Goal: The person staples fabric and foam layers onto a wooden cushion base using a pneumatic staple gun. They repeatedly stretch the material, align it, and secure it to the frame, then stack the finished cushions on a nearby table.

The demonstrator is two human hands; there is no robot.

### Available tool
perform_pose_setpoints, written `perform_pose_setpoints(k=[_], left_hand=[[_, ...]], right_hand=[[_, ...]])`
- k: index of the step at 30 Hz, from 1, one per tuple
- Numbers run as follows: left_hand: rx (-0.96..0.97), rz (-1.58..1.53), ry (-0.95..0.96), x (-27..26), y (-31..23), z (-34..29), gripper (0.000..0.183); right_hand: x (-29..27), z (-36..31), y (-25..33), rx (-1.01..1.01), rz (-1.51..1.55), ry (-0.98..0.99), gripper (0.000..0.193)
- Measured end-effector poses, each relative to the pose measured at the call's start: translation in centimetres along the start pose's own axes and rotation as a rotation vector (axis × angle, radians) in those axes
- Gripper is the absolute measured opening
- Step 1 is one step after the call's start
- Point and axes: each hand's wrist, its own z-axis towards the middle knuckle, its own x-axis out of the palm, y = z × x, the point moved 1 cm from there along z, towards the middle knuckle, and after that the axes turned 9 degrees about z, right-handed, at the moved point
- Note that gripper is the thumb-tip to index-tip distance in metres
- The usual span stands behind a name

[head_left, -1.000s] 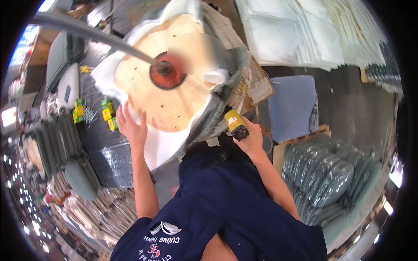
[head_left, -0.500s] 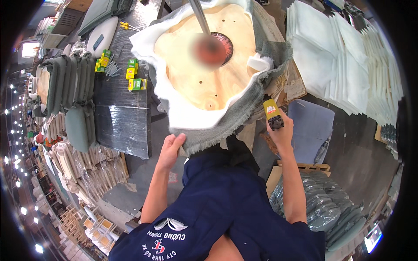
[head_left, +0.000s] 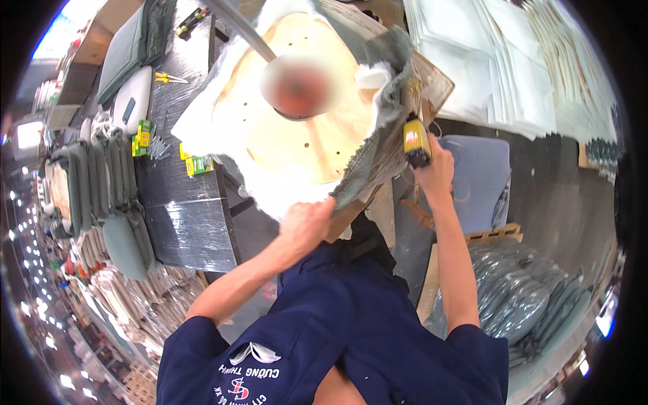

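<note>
A pale wooden seat panel point(head_left: 236, 128) lies in front of me, wrapped round its edge by white padding point(head_left: 260, 185) and grey fabric point(head_left: 364, 152). From above, a metal rod point(head_left: 239, 27) reaches down to a round reddish disc on the panel, which is blurred. My left hand point(head_left: 307, 226) is closed at the near edge of the seat, pinching the grey fabric there. Its fingertips are partly hidden. To the right of the seat, my right hand point(head_left: 435, 165) grips a yellow and black staple gun point(head_left: 416, 140), held apart from the fabric.
At left stands a dark, film-wrapped table point(head_left: 182, 223) with green and yellow boxes point(head_left: 199, 165), loose strips and a yellow-handled tool point(head_left: 170, 78). Beyond it are grey cushions point(head_left: 125, 239). White padding sheets point(head_left: 466, 61) are stacked right, above a blue-grey panel point(head_left: 479, 175) and plastic-wrapped cushions point(head_left: 520, 283).
My left hand has moved right and drawn the near grey fabric along with it, baring white padding at the near left corner. The staple gun stays in my right hand; the view has shifted.
</note>
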Motion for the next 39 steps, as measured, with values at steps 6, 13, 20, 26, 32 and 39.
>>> perform_pose_setpoints(k=[6, 13, 20, 26, 32, 39], left_hand=[[0.021, -0.189, 0.026, -2.4, -2.8, 4.5, 0.02], [-0.002, -0.477, 0.215, -5.9, 2.4, 9.7, 0.02], [0.018, -0.567, 0.533, -6.0, 8.4, 15.4, 0.017], [0.055, -0.426, 0.496, -6.0, 8.3, 16.8, 0.017], [0.436, -0.166, 0.27, -8.3, 8.1, 19.4, 0.044], [0.583, -0.009, 0.482, -6.9, 3.4, 21.2, 0.055]], right_hand=[[-1.1, -2.3, 1.0, 0.151, 0.203, -0.161, 0.049], [-0.8, -14.7, 10.3, 0.352, 0.471, 0.17, 0.063], [4.1, -11.2, 15.3, 0.53, 0.363, 0.287, 0.049], [6.3, -9.6, 15.7, 0.656, 0.26, 0.28, 0.047], [5.8, -15.5, 11.6, 0.494, 0.302, 0.085, 0.049], [5.1, -13.9, 11.7, 0.437, 0.387, 0.178, 0.046]])
